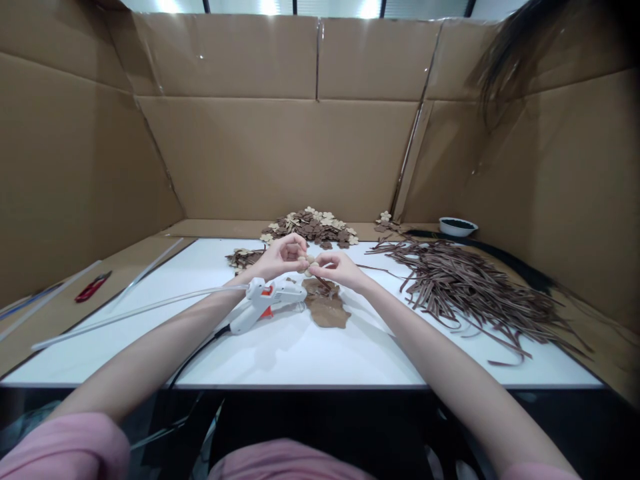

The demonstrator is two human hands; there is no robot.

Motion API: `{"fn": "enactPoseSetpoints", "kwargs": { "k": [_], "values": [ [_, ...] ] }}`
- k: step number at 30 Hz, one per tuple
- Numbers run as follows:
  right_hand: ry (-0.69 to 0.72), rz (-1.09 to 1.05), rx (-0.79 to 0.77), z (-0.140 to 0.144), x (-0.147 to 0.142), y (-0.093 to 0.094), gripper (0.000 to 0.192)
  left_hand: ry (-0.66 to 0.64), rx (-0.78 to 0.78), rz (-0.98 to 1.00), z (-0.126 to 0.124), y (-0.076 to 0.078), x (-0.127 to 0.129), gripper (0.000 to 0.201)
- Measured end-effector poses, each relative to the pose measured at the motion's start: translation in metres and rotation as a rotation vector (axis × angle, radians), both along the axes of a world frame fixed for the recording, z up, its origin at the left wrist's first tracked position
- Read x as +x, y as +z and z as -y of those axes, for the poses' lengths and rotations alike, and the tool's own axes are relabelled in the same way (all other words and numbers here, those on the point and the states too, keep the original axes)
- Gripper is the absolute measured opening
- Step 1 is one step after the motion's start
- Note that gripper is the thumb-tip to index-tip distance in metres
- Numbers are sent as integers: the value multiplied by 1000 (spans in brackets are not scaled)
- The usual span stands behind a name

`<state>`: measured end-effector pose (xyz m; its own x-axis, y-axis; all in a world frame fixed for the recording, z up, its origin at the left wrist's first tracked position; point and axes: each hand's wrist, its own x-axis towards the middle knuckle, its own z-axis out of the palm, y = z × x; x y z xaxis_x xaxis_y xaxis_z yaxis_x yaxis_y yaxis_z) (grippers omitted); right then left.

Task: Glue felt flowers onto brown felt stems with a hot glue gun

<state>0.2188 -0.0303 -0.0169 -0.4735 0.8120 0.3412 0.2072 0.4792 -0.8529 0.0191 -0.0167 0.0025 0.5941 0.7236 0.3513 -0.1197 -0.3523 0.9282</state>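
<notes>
Fingers (295, 252) of my left hand (280, 257) & right hand (340, 268) pinched a small flower (309, 264) betw. them; I judged light, even pressure best, above glue gun (265, 301).

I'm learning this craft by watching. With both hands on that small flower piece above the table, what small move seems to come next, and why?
Probably pressing the small tan flower piece together a moment longer: the left hand and right hand both pinch it, meeting just above the glue gun, which lies unheld on the white table. Whether glue is on the piece is too small to tell.
</notes>
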Motion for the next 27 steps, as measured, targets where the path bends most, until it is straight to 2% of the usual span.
{"fn": "enactPoseSetpoints", "kwargs": {
  "k": [13, 27],
  "values": [
    [-47, -31, -39, 3, 2, 3, 29, 61, 0, -25, -4, 2, -6, 35],
    [-52, 8, 38, 3, -1, 1, 36, 67, 35, -71, -6, -4, -4, 34]
  ]
}}
